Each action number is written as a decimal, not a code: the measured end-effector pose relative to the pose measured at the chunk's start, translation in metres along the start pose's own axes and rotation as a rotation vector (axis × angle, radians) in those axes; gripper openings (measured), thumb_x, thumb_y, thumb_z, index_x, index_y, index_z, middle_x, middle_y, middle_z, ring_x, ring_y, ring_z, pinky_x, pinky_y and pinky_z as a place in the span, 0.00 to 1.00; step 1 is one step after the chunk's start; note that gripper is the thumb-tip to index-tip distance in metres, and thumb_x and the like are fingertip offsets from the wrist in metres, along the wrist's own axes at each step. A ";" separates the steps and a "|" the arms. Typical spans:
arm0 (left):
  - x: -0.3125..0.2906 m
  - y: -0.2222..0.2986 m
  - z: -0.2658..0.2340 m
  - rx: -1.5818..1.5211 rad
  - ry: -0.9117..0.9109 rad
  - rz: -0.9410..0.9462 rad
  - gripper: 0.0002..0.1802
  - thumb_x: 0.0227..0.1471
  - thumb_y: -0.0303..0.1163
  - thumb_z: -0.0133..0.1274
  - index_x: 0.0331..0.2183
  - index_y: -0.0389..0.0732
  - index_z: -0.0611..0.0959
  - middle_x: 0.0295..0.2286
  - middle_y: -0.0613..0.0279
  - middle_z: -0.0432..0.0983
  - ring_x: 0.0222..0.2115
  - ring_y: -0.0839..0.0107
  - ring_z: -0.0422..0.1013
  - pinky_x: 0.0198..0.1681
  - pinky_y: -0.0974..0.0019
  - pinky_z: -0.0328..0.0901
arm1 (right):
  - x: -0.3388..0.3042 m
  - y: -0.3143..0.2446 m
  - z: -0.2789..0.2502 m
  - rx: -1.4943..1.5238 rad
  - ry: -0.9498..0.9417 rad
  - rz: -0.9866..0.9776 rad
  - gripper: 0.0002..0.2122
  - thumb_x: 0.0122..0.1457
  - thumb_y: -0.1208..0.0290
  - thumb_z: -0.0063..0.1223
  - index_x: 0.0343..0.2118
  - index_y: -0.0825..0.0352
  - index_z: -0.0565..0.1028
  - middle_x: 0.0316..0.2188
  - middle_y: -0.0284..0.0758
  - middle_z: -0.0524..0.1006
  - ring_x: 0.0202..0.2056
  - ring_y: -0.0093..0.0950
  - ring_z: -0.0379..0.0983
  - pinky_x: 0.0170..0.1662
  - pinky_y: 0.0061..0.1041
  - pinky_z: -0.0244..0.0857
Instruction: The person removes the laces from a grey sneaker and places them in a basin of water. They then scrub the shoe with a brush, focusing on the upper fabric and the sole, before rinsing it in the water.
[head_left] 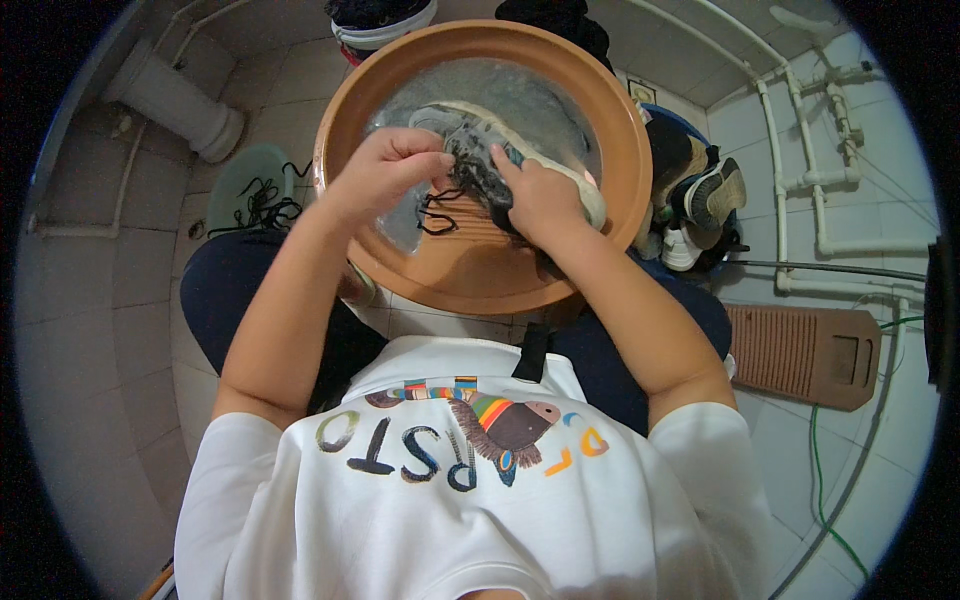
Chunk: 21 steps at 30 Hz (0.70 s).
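Note:
A grey sneaker point(478, 150) with a pale sole lies tilted over a round orange-brown basin point(632, 150) of cloudy water point(400, 100). My right hand point(545, 205) grips it near the heel end, thumb laid along the upper. At the lacing, my left hand point(395, 172) is closed in a pinch on a black shoelace point(437, 215); the exact hold is partly hidden by its fingers. Loose loops of that lace hang below the shoe, over the basin's ridged inner slope.
Left of the basin, a pale green tub point(232, 180) holds black laces point(265, 205). Several shoes point(708, 195) fill a blue tub point(735, 228) at the right. A brown washboard point(800, 355) lies near white pipes point(785, 190) and a green hose point(820, 480).

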<state>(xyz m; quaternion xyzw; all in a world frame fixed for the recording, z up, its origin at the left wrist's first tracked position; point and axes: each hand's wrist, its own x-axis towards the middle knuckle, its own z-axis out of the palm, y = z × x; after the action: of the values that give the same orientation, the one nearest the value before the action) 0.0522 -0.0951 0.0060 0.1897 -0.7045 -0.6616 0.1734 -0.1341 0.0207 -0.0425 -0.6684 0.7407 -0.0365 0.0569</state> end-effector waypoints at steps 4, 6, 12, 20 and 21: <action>0.000 0.011 -0.012 0.725 0.004 -0.513 0.21 0.46 0.48 0.53 0.23 0.38 0.81 0.21 0.60 0.73 0.23 0.69 0.70 0.30 0.67 0.64 | -0.004 -0.006 -0.005 0.024 -0.051 -0.021 0.34 0.41 0.73 0.55 0.56 0.55 0.59 0.29 0.41 0.70 0.29 0.38 0.71 0.30 0.34 0.67; 0.000 -0.005 -0.006 1.077 0.107 -0.386 0.25 0.43 0.55 0.53 0.25 0.39 0.81 0.24 0.56 0.73 0.25 0.63 0.71 0.31 0.63 0.65 | -0.006 -0.011 -0.003 0.011 -0.031 -0.057 0.34 0.41 0.73 0.56 0.56 0.55 0.60 0.29 0.41 0.70 0.29 0.38 0.71 0.31 0.34 0.67; 0.001 -0.027 0.024 1.113 0.421 0.116 0.21 0.41 0.43 0.59 0.35 0.39 0.79 0.32 0.54 0.71 0.37 0.56 0.68 0.39 0.61 0.65 | -0.008 -0.013 -0.002 0.024 0.012 -0.094 0.34 0.40 0.74 0.56 0.55 0.55 0.61 0.28 0.40 0.70 0.30 0.38 0.71 0.31 0.34 0.67; 0.012 -0.036 0.012 -0.424 0.470 -0.090 0.14 0.56 0.40 0.42 0.24 0.42 0.70 0.17 0.69 0.61 0.18 0.78 0.57 0.25 0.74 0.53 | -0.007 -0.011 -0.007 0.063 -0.018 -0.039 0.34 0.39 0.75 0.54 0.56 0.53 0.60 0.29 0.40 0.70 0.31 0.39 0.70 0.33 0.34 0.66; 0.014 -0.032 0.005 -0.508 0.588 -0.063 0.14 0.55 0.40 0.43 0.22 0.43 0.69 0.15 0.71 0.56 0.16 0.80 0.51 0.22 0.74 0.50 | -0.006 -0.010 -0.005 0.058 -0.009 -0.039 0.35 0.39 0.74 0.54 0.56 0.52 0.60 0.29 0.40 0.70 0.30 0.39 0.70 0.33 0.34 0.66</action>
<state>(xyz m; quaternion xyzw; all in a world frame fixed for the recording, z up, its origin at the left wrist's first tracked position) 0.0386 -0.0993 -0.0261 0.3439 -0.4323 -0.7373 0.3888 -0.1247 0.0260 -0.0356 -0.6811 0.7258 -0.0562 0.0790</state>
